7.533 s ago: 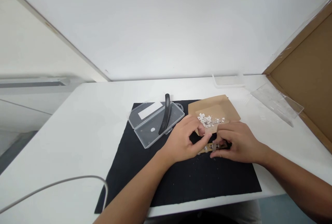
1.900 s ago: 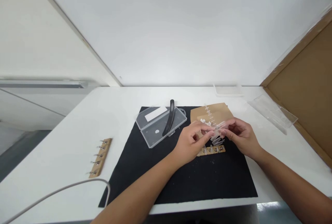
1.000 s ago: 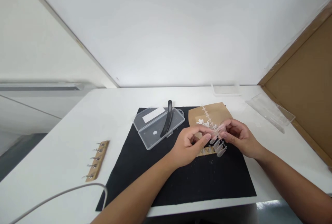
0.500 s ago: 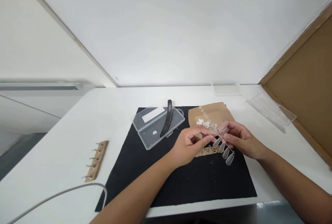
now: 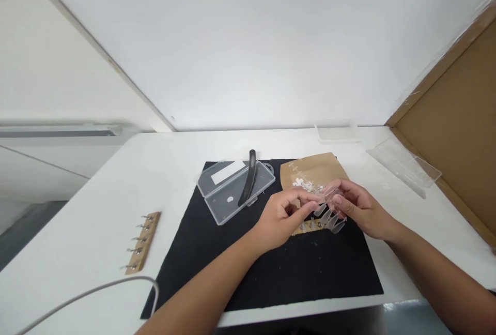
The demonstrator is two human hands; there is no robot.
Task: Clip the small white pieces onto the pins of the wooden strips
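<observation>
Both my hands meet over the right part of the black mat (image 5: pixel 306 278). Between my left hand (image 5: pixel 282 218) and my right hand (image 5: pixel 358 208) is a strip of clear false nail tips (image 5: pixel 334 223), held with thumbs and fingers. Several tips fan out downward from it, and its thin stem runs up to the left past my fingers. Just below my hands lies a wooden nail stand (image 5: pixel 304 227), partly hidden, with small clear pieces on it. Behind my fingers, small white pieces (image 5: pixel 304 185) are heaped on a sheet of brown paper (image 5: pixel 329 167).
An open clear plastic case (image 5: pixel 222 213) holds a black curved handle-like object (image 5: pixel 248 182). A second wooden stand with metal clips (image 5: pixel 143 244) is at left, near a grey cable (image 5: pixel 96 287). Clear trays (image 5: pixel 403 167) lie at right beside a cardboard panel (image 5: pixel 457 128).
The strip has turned in my fingers: its tips have swung slightly up and left, and they look closer together. My hands have barely moved.
</observation>
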